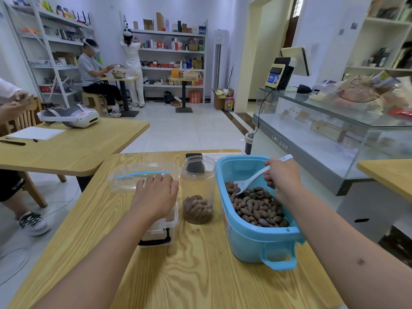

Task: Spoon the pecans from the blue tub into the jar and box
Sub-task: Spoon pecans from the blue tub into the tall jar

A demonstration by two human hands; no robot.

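Currently at a wooden table (200,264). Right hand (282,175) curled round the handle of a white plastic spoon (256,177), bowl of the spoon down among the pecans (256,206) in the blue tub (252,239). Tub sits along the table's right edge, holding a shallow layer of nuts. Clear jar (198,192) stands upright just left of the tub, lidless, roughly a quarter full of pecans. Clear box (156,233) just left of the jar, near the table's middle; left hand (156,192) rests flat on it, fingers loosely straight, gripping nothing. Dark phone (194,162) lies behind the jar toward the far edge.
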